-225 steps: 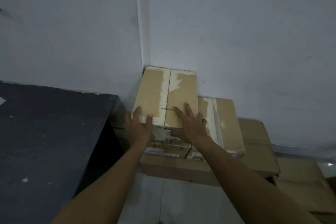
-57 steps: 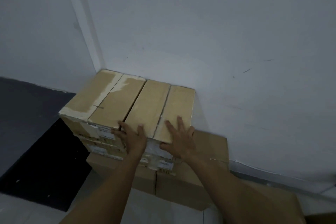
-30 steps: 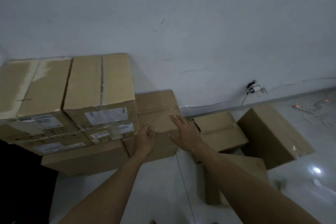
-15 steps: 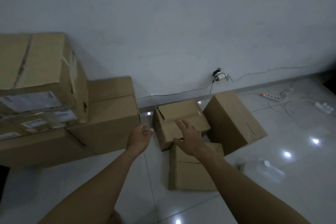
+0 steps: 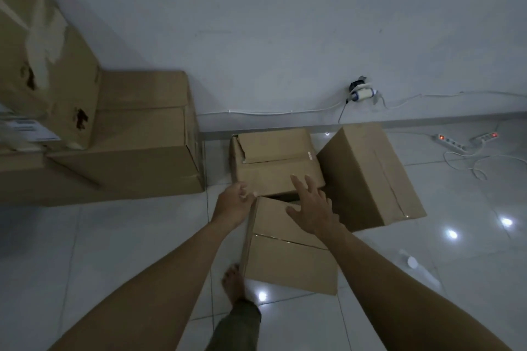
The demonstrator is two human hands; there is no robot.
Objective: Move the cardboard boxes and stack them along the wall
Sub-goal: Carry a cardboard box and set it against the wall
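Our left hand [image 5: 233, 202] is at the far left corner of the near box [image 5: 288, 251], fingers loosely curled and gripping nothing; we cannot tell if it touches. Our right hand [image 5: 312, 206] is released, fingers spread, over the far edge of this box. Behind the near box a second box [image 5: 273, 162] stands at the wall [image 5: 285, 23]. To the far right of it lies a turned box [image 5: 368, 177]. To the far left, well apart, a large box [image 5: 137, 145] carries a torn box [image 5: 42, 65].

Stacked cardboard boxes [image 5: 142, 137] stood against the wall [image 5: 285, 37] at left; beside them, a loose-flapped box [image 5: 273, 162], a skewed box [image 5: 370, 177] and a nearer box [image 5: 288, 253] sat clustered on the floor [image 5: 114, 251].
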